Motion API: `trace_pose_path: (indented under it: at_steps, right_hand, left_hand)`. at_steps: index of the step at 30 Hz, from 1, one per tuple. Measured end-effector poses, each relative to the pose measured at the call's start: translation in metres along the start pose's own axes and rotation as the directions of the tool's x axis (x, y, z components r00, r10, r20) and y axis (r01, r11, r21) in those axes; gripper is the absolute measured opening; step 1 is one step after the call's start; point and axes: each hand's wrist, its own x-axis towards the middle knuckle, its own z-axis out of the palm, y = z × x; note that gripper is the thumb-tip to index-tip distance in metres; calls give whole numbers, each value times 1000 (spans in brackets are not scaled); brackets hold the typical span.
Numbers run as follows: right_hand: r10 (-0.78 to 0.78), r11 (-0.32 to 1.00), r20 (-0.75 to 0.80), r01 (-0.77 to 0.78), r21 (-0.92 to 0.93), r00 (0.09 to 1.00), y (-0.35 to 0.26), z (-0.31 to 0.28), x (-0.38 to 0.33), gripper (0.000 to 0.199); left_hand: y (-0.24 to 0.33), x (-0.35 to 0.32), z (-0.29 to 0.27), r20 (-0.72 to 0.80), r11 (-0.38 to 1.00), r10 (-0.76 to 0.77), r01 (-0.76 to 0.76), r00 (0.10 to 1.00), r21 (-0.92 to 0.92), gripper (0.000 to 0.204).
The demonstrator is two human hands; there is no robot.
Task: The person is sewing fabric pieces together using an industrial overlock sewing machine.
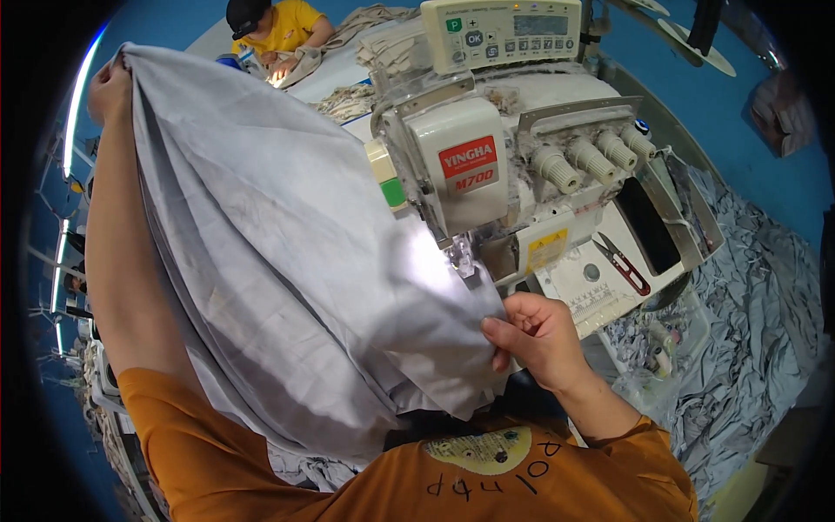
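A large piece of light grey fabric (270, 209) hangs spread between my two hands. My left hand (110, 91), on an outstretched arm at the upper left, grips one corner of it. Close to the sewing machine (461, 165), my right hand (535, 339) pinches the fabric's edge between thumb and fingers. Part of the cloth lies under the lit presser foot (463, 257) of this white overlock machine. Folds drape down toward my lap. The fingertips of my left hand are partly hidden by the cloth.
Thread snips (624, 264) with dark red handles and a black phone-like slab (648, 224) lie on the machine bed. A control panel (502, 35) tops the machine. Grey fabric heaps (748, 313) fill the right side. Across the table sits a person in yellow (291, 30).
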Motion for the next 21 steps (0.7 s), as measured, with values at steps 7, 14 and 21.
trace_pose_path:
  at_steps: [7,14,21]
  right_hand:
    - [-5,1000,-10,4,-21,1000,3,0,1,21]
    - [-23,1000,-84,24,9,996,3,8,0,17]
    - [-10,995,-150,25,95,989,4,17,-2,16]
  left_hand:
    - [-71,14,7,-30,985,-137,133,990,-112,47]
    - [38,-159,-23,535,963,177,-32,826,-268,45]
    - [105,-345,-196,819,839,541,-59,191,-540,84]
